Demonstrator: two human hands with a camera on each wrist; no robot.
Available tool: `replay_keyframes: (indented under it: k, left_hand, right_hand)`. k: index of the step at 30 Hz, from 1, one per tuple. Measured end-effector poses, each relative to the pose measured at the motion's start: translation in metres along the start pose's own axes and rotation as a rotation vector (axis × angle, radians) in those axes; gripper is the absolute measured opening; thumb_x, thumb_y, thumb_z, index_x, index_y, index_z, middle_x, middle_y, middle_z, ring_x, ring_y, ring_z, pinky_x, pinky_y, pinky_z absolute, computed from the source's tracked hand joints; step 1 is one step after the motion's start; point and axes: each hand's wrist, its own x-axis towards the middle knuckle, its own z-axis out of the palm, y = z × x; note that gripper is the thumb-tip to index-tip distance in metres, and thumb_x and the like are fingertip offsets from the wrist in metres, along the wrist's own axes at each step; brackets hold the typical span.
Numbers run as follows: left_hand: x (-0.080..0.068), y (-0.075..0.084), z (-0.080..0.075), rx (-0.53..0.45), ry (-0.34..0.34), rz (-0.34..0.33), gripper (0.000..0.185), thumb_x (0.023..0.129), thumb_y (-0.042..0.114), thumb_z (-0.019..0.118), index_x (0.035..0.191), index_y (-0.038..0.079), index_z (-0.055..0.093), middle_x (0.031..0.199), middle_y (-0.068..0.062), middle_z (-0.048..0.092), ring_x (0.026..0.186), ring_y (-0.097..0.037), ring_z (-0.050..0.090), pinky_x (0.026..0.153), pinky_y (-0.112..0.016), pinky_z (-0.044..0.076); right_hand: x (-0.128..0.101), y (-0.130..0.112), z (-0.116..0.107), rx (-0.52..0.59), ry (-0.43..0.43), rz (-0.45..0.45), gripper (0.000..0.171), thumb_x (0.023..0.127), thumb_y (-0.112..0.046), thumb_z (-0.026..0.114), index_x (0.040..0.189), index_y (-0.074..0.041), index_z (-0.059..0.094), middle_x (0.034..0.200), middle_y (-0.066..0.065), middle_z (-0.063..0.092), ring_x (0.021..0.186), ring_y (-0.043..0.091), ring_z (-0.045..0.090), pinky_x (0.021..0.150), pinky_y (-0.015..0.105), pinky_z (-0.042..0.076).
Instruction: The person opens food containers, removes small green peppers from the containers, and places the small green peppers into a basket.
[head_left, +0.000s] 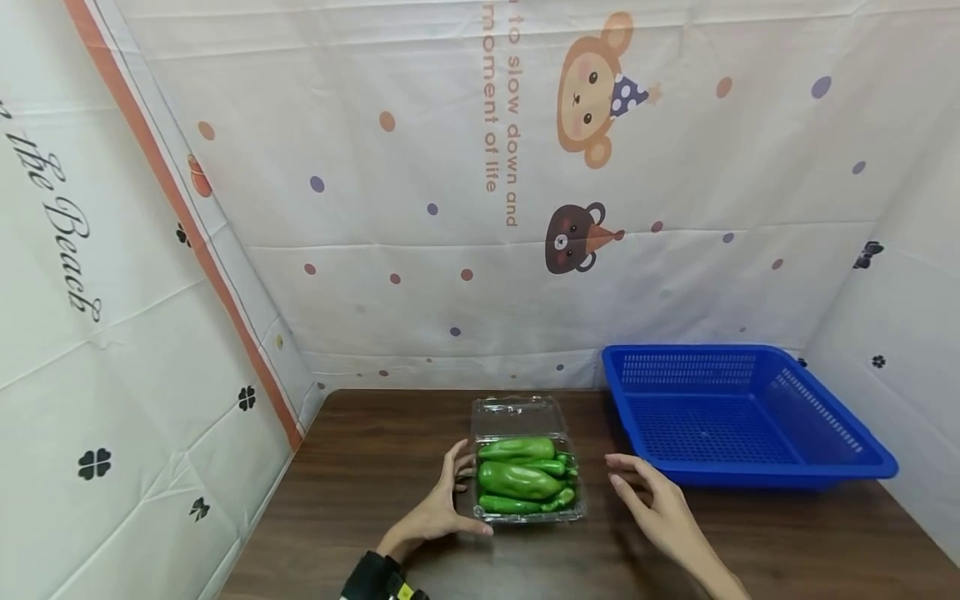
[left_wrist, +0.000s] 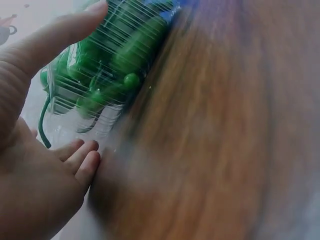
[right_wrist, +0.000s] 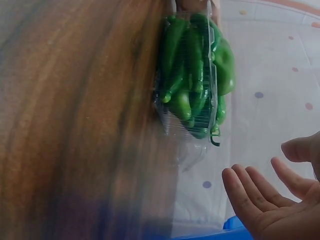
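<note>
A clear plastic clamshell box (head_left: pixel 527 518) lies on the table with its lid (head_left: pixel 517 417) folded back toward the wall. Several green peppers (head_left: pixel 521 481) fill it, some rising above the rim in the right wrist view. My left hand (head_left: pixel 438 504) is at the box's left side, thumb by the near corner and fingers spread along the edge. In the left wrist view, that hand's thumb stretches out in front of the peppers. My right hand (head_left: pixel 660 508) hovers right of the box, apart from it, palm turned inward and fingers loosely extended with nothing in them.
A blue perforated basket (head_left: pixel 750 475) stands at the back right, just beyond my right hand. The brown wooden table (head_left: pixel 337 475) meets a printed white cloth (head_left: pixel 420 308) at its back and left.
</note>
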Motion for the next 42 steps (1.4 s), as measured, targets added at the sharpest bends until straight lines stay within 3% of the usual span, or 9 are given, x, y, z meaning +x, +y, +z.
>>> replay_keyframes:
  k: [2,6,11,14,21,25,30,36,42]
  left_hand:
    - [0.001,0.0,-0.001,0.0,0.003,-0.027,0.128,0.084,0.025,0.087,0.161,0.008,-0.014,0.165,-0.027,0.019,0.147,-0.046,0.03,0.114,-0.049,0.037]
    - [0.0,0.002,-0.004,-0.004,-0.009,-0.086,0.123,0.084,0.03,0.086,0.162,0.007,-0.005,0.165,-0.026,0.023,0.15,-0.051,0.021,0.116,-0.069,0.024]
    - [-0.001,0.001,-0.005,0.044,-0.013,-0.146,0.105,0.084,0.039,0.085,0.162,0.012,0.02,0.164,-0.021,0.027,0.152,-0.05,0.021,0.117,-0.069,0.023]
    - [-0.001,0.0,-0.002,0.064,-0.01,-0.169,0.101,0.083,0.042,0.085,0.162,0.018,0.025,0.165,-0.019,0.026,0.151,-0.049,0.021,0.115,-0.07,0.025]
    - [-0.001,0.001,0.007,0.088,0.021,-0.182,0.109,0.079,0.04,0.089,0.164,0.025,0.021,0.162,-0.018,0.03,0.148,-0.051,0.021,0.109,-0.077,0.024]
    - [0.0,0.003,0.009,0.121,0.039,-0.195,0.113,0.077,0.037,0.09,0.164,0.027,0.019,0.162,-0.02,0.03,0.145,-0.052,0.021,0.106,-0.079,0.021]
    - [0.004,0.006,0.005,0.176,0.032,-0.196,0.114,0.077,0.035,0.091,0.165,0.027,0.018,0.162,-0.02,0.03,0.145,-0.048,0.024,0.107,-0.078,0.02]
    - [0.008,0.011,-0.002,0.221,0.028,-0.215,0.118,0.075,0.037,0.092,0.165,0.03,0.016,0.165,-0.023,0.024,0.146,-0.053,0.022,0.107,-0.08,0.022]
    - [0.01,0.011,-0.006,0.24,0.028,-0.199,0.124,0.072,0.041,0.093,0.165,0.025,0.013,0.164,-0.025,0.025,0.144,-0.054,0.023,0.106,-0.079,0.022]
  right_hand:
    - [0.001,-0.001,0.001,0.004,-0.01,-0.008,0.025,0.097,-0.003,0.068,0.12,-0.011,0.07,0.118,0.009,0.074,0.098,-0.006,0.065,0.074,0.024,0.058]
    - [-0.002,-0.001,0.005,0.013,-0.03,-0.028,0.024,0.095,-0.001,0.069,0.119,-0.008,0.071,0.115,0.011,0.074,0.098,-0.003,0.067,0.073,0.024,0.058]
    - [-0.005,0.003,0.01,-0.018,-0.052,-0.035,0.025,0.094,-0.003,0.071,0.119,-0.006,0.071,0.113,0.009,0.075,0.098,0.001,0.067,0.073,0.024,0.057]
    - [-0.006,0.005,0.012,-0.053,-0.052,-0.055,0.027,0.092,-0.003,0.073,0.118,-0.008,0.071,0.111,0.006,0.075,0.099,0.002,0.066,0.075,0.026,0.056]
    - [-0.002,0.0,0.009,-0.092,-0.067,-0.14,0.03,0.09,-0.001,0.074,0.119,-0.007,0.071,0.112,0.005,0.075,0.102,0.005,0.067,0.079,0.028,0.057]
    - [0.014,-0.015,0.001,-0.109,-0.115,-0.149,0.03,0.094,-0.004,0.071,0.123,-0.008,0.07,0.117,0.007,0.074,0.105,0.018,0.069,0.082,0.031,0.058]
    - [0.039,-0.037,-0.012,-0.119,-0.21,-0.129,0.03,0.099,-0.009,0.066,0.129,-0.008,0.066,0.122,0.011,0.071,0.11,0.033,0.068,0.084,0.035,0.059]
    - [0.069,-0.056,-0.019,-0.112,-0.27,-0.2,0.03,0.101,-0.005,0.062,0.13,-0.001,0.063,0.124,0.019,0.068,0.109,0.038,0.067,0.084,0.041,0.06]
    - [0.088,-0.069,-0.015,-0.118,-0.362,-0.227,0.029,0.102,-0.006,0.061,0.13,0.001,0.063,0.126,0.021,0.066,0.113,0.039,0.066,0.088,0.045,0.058]
